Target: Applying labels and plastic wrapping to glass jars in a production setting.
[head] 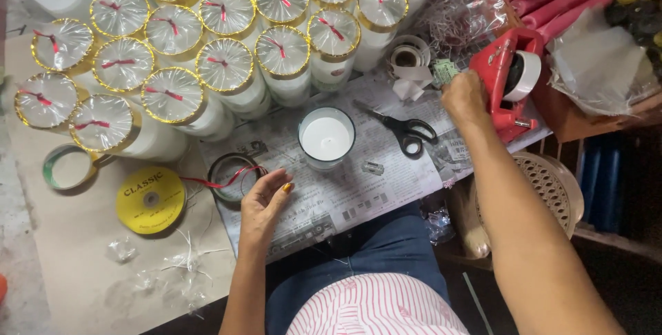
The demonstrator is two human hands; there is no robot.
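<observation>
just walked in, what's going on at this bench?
A seated person's right hand reaches to a red tape dispenser. The left hand rests on the newspaper beside an unwrapped white candle in a glass. Black scissors lie nearby, with many wrapped candles behind.

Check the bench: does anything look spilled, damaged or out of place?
Nothing spilled or broken. Clear wrap scraps litter the bench by the left hand, and the open scissors lie beside the unwrapped candle glass.
</observation>
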